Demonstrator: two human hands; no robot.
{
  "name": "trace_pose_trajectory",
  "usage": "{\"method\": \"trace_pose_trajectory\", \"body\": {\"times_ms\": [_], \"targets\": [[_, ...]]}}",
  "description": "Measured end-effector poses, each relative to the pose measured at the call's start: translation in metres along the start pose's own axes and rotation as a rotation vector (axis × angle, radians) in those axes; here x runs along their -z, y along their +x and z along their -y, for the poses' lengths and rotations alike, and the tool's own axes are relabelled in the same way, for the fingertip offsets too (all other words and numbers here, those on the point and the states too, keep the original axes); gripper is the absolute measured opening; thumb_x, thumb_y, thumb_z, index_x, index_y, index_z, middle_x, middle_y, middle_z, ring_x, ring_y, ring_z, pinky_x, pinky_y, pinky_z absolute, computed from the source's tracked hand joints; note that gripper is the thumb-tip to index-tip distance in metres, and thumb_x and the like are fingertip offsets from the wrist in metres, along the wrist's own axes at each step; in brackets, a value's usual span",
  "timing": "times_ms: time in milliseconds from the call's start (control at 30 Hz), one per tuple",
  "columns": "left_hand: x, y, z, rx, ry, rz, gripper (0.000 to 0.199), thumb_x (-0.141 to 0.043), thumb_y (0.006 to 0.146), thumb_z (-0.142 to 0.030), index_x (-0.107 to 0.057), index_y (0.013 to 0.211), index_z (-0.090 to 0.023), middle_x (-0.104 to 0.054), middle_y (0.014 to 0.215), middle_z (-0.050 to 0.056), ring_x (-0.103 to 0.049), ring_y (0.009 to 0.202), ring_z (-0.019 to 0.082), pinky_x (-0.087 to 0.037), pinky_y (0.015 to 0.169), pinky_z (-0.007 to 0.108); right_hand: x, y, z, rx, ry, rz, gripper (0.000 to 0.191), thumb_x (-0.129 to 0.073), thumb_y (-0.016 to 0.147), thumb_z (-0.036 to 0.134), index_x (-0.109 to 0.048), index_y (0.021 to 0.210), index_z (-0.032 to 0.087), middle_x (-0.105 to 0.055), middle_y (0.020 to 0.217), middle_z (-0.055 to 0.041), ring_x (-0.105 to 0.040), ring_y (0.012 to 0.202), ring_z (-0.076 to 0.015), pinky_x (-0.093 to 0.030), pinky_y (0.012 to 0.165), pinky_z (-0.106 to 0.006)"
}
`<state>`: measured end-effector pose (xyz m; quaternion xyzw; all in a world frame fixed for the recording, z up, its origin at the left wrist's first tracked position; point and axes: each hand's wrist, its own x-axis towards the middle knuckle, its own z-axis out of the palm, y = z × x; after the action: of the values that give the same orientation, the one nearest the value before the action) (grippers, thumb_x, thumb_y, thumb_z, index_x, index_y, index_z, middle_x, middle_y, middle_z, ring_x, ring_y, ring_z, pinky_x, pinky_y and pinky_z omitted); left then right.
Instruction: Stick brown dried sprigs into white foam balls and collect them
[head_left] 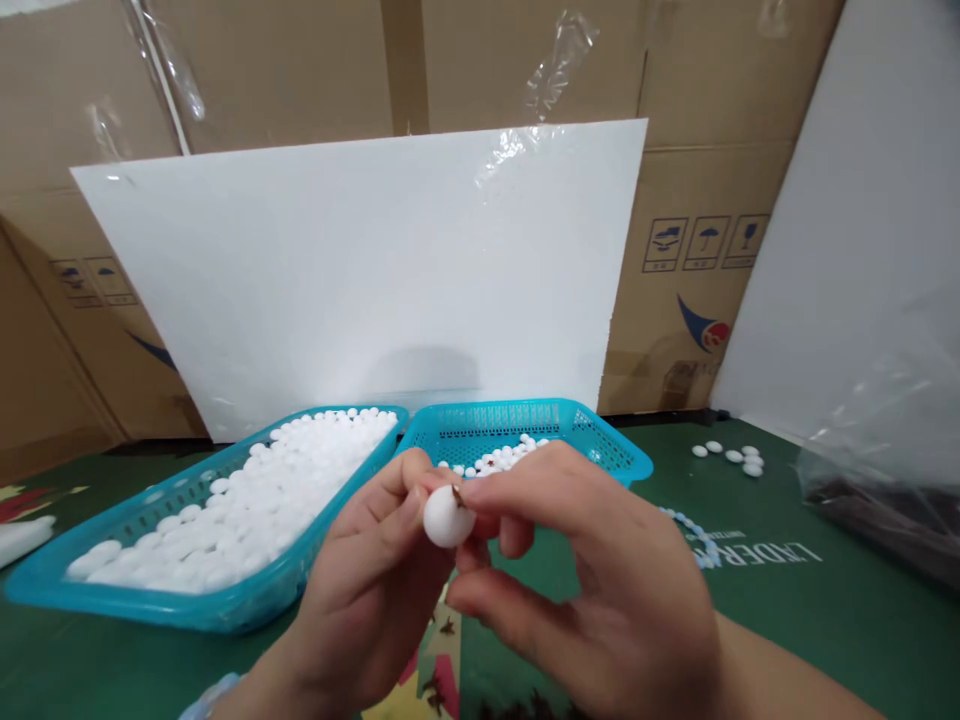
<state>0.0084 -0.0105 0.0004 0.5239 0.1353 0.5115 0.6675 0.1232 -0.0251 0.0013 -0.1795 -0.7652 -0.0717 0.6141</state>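
Note:
Near the middle of the head view, my left hand is closed around a smooth white ball, its thumb and index finger at the ball's upper left. A small brown piece with a pointed end sticks to the ball's upper right. My right hand has its index fingertip against this piece. Its thumb is lower and apart from the ball, and its other fingers are curled beside the ball. The fingertips behind the ball are partly hidden.
On the left, a blue basket is heaped with white balls. Behind my hands, another blue basket has fewer. Several white pieces and a pale blue beaded loop lie right. Small brown pieces lie below. A white board stands behind.

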Motion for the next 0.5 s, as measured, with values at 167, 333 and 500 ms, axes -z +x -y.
{"method": "trace_pose_trajectory", "body": {"times_ms": [167, 333, 500], "targets": [[0.0, 0.002, 0.002, 0.047, -0.023, -0.001, 0.009, -0.058, 0.054, -0.021, -0.053, 0.047, -0.02, -0.052, 0.044, -0.004, -0.045, 0.043, 0.005, -0.039, 0.041, 0.011, 0.0, 0.0, 0.002, -0.037, -0.079, -0.047, 0.014, -0.057, 0.059, 0.011, -0.052, 0.072, 0.008, -0.052, 0.055, 0.0005, -0.044, 0.05, -0.0058, -0.04, 0.049, -0.013], [-0.001, 0.002, 0.002, -0.128, 0.294, -0.057, 0.012, -0.055, 0.058, -0.032, -0.053, 0.048, -0.026, -0.051, 0.044, -0.009, -0.043, 0.04, 0.003, -0.037, 0.038, 0.009, 0.0, 0.001, -0.002, -0.066, -0.125, -0.082, 0.006, -0.057, 0.059, 0.014, -0.056, 0.063, 0.01, -0.052, 0.053, -0.0006, -0.046, 0.051, -0.0065, -0.041, 0.05, -0.014], [0.025, 0.008, -0.04, -0.433, 1.531, -0.05, 0.031, -0.051, 0.056, -0.042, -0.048, 0.086, -0.039, -0.048, 0.098, -0.01, -0.044, 0.089, 0.017, -0.036, 0.074, 0.027, 0.003, 0.007, -0.041, -0.422, -0.377, 0.106, 0.018, -0.047, 0.068, 0.022, -0.054, 0.084, 0.016, -0.055, 0.077, -0.0015, -0.049, 0.065, -0.0082, -0.042, 0.06, -0.018]]}}
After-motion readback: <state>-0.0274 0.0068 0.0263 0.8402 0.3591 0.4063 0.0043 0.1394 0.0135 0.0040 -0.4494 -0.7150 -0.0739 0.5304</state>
